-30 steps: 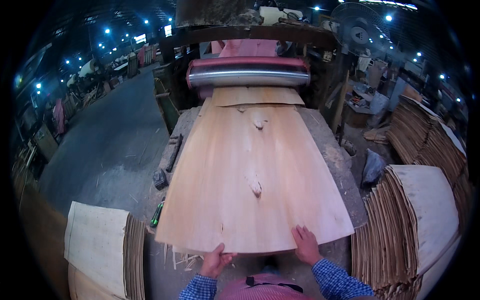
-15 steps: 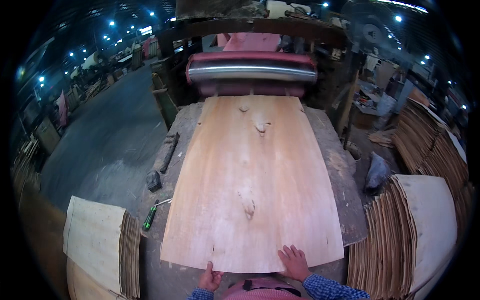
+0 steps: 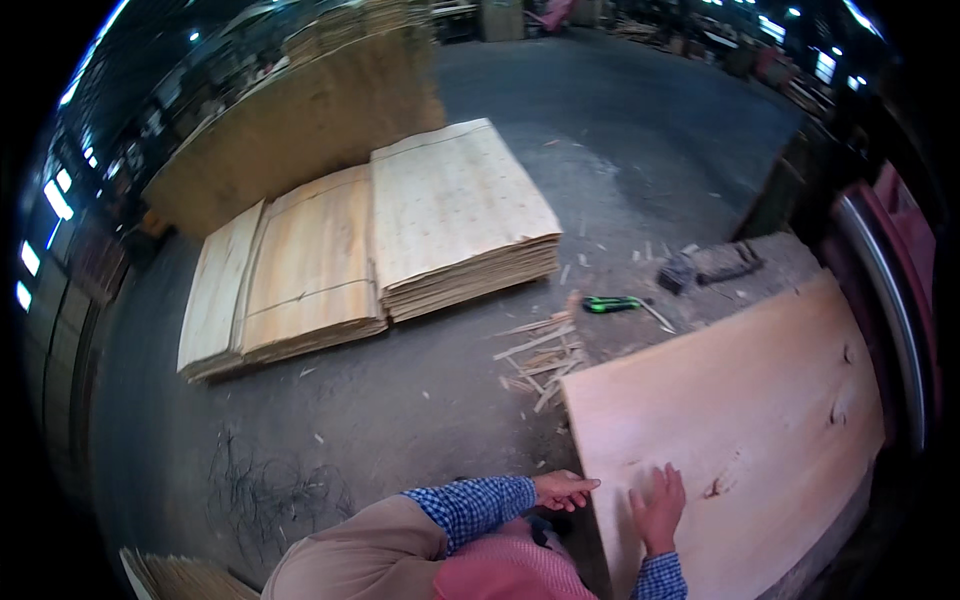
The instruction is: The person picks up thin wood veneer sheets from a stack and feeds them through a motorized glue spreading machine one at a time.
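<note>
A wide, pale wood veneer sheet (image 3: 720, 420) with dark knots lies on a work table at the right. My left hand (image 3: 566, 490) is at the sheet's near edge, its fingers curled and the fingertips pinching that edge. On top of the veneer rests my right hand (image 3: 658, 508), fingers spread and holding nothing. Beyond the sheet's left corner, a green and black utility knife (image 3: 612, 304) lies on the table, beside a dark lump (image 3: 677, 272).
Stacks of veneer (image 3: 465, 190) tied with cord stand on the floor at the left, before a large upright brown board (image 3: 310, 120). Wood scraps (image 3: 545, 355) lie by the table corner, tangled dark strands (image 3: 275, 480) on the floor. A metal roller (image 3: 890, 300) borders the far right.
My view has swung to the left, so the veneer and roller now appear at the right and the floor stacks show. Both hands stay at the sheet's near end.
</note>
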Demonstrator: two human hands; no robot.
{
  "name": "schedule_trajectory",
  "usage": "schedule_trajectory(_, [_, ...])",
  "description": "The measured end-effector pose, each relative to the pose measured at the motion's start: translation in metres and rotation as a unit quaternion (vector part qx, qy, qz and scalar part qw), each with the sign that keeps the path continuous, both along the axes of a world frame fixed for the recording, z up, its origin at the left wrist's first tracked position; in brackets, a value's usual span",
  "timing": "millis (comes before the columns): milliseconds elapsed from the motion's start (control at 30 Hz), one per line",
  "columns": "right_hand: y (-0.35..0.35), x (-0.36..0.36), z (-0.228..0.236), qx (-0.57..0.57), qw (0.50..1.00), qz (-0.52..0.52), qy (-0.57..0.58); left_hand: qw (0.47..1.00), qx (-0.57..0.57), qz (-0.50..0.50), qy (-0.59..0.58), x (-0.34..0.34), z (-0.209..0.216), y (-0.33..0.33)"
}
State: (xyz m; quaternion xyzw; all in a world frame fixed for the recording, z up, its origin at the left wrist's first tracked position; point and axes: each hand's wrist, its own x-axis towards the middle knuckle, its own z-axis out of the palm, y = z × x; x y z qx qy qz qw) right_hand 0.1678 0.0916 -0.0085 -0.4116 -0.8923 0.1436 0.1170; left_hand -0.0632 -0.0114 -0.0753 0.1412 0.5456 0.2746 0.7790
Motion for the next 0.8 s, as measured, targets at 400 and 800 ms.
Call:
schedule_trajectory(400, [-0.006, -0.085, -0.071, 0.041, 0.972, -0.211, -0.094, 0.912, -0.037, 0.402, 0.071, -0.297, -0.066, -0.249])
schedule_trajectory(800, [0.013, -0.643, -0.170, -0.273, 0.940, 0.185, 0.087, 0.666, -0.090, 0.740, -0.040, -0.400, -0.100, -0.366])
